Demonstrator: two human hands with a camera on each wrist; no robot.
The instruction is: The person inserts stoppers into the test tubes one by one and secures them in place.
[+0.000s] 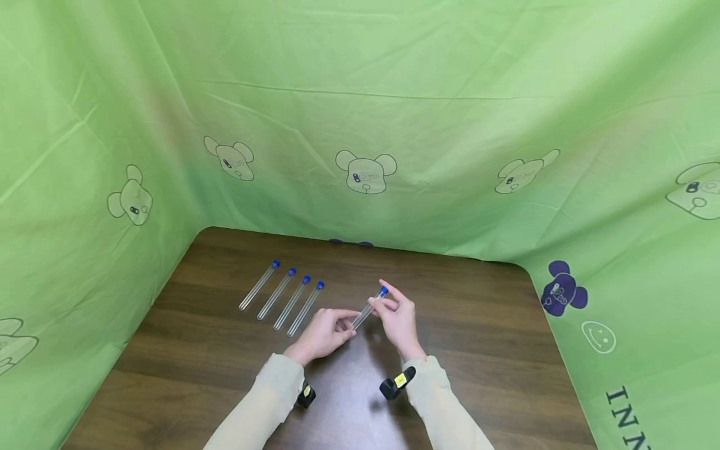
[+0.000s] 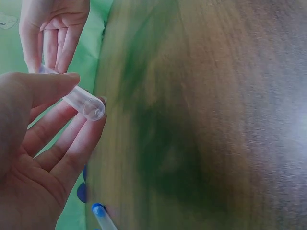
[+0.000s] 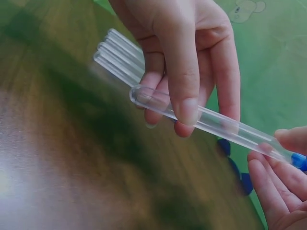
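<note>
A clear test tube (image 1: 364,314) with a blue cap (image 1: 383,291) is held slanted above the table between both hands. My left hand (image 1: 324,334) pinches its rounded lower end between thumb and fingers. Up near the cap, the right hand (image 1: 399,320) grips the tube with thumb and fingers. In the right wrist view the left thumb lies across the tube (image 3: 218,123), which looks see-through with nothing visible inside. Left of the hands, several similar blue-capped test tubes (image 1: 292,303) lie side by side on the table.
The brown wood-grain table (image 1: 484,350) has rounded back corners. Green cloth (image 1: 439,125) printed with bear heads hangs behind it and along both sides. A black wrist camera (image 1: 397,383) sits at the right cuff, and another black camera (image 1: 306,395) at the left.
</note>
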